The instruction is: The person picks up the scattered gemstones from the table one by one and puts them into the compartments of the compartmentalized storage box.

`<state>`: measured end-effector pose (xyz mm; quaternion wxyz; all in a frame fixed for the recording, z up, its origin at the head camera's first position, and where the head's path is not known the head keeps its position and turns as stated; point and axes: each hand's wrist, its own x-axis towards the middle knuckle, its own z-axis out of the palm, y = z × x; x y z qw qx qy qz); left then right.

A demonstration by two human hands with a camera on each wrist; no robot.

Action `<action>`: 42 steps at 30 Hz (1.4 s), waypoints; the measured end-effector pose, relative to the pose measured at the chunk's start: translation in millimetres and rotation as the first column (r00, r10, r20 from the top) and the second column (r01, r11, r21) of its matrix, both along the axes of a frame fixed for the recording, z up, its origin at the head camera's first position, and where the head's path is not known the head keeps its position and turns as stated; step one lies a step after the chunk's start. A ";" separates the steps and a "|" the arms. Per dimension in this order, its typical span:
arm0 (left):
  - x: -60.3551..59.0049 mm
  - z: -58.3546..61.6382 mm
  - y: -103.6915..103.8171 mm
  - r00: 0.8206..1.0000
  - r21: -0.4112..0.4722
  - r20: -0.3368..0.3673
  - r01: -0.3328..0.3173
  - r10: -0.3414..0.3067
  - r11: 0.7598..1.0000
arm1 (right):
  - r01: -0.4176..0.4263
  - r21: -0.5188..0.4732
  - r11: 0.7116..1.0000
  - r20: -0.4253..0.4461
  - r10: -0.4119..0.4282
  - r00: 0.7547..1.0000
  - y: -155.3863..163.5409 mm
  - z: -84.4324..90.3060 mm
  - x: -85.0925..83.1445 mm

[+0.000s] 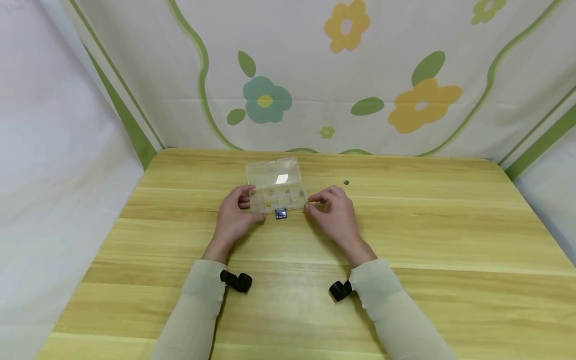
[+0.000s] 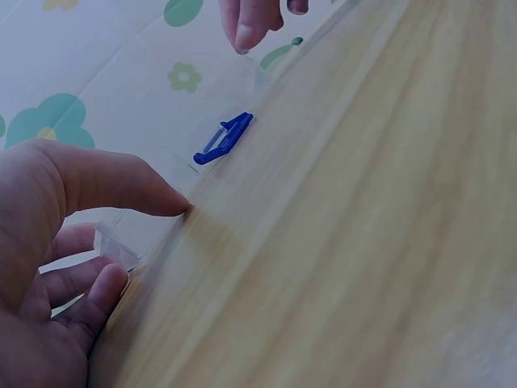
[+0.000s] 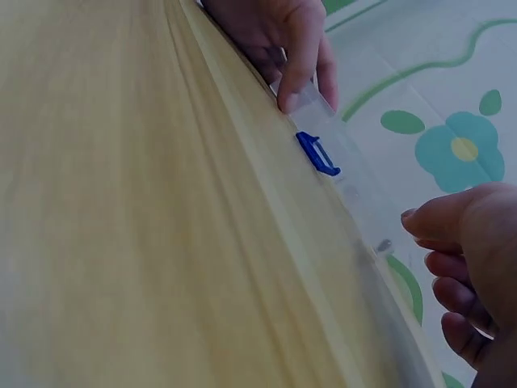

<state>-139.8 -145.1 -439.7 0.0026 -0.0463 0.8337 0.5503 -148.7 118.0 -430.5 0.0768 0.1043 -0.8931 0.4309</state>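
A clear plastic compartment box point(image 1: 258, 196) sits on the table, its transparent lid point(image 1: 263, 174) raised at the back. A blue latch point(image 1: 281, 214) hangs from the front edge, also seen as the blue latch point(image 3: 317, 153) in the right wrist view. My left hand point(image 1: 235, 212) holds the box's left end, thumb at the front corner and fingers at the back. Beside the right end is my right hand point(image 1: 335, 212), thumb and index fingertips close together and no thing visible between them. A small dark piece point(image 1: 301, 193) and several pale bits lie in the compartments.
Another small dark piece point(image 1: 346, 182) lies on the wooden table point(image 1: 441, 225), behind and right of my right hand. A white curtain point(image 1: 310, 85) with printed flowers hangs behind the table's back edge. Black wrist cameras point(image 1: 237, 281) are strapped over both sleeves.
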 end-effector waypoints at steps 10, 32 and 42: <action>-2.0 -1.4 0.0 1.000 -0.013 -0.005 -0.003 0.003 1.000 | 0.013 -0.003 1.000 0.001 -0.013 1.000 0.5 -4.6 -2.6; -3.7 -2.1 -0.6 1.000 -0.002 -0.016 -0.004 0.004 1.000 | 0.126 -0.012 0.992 0.070 -0.124 0.990 47.7 -5.9 -12.6; -3.9 -2.7 -1.5 1.000 0.001 -0.017 -0.004 0.004 1.000 | 0.195 -0.005 0.981 0.122 -0.193 0.974 63.4 -8.1 -16.8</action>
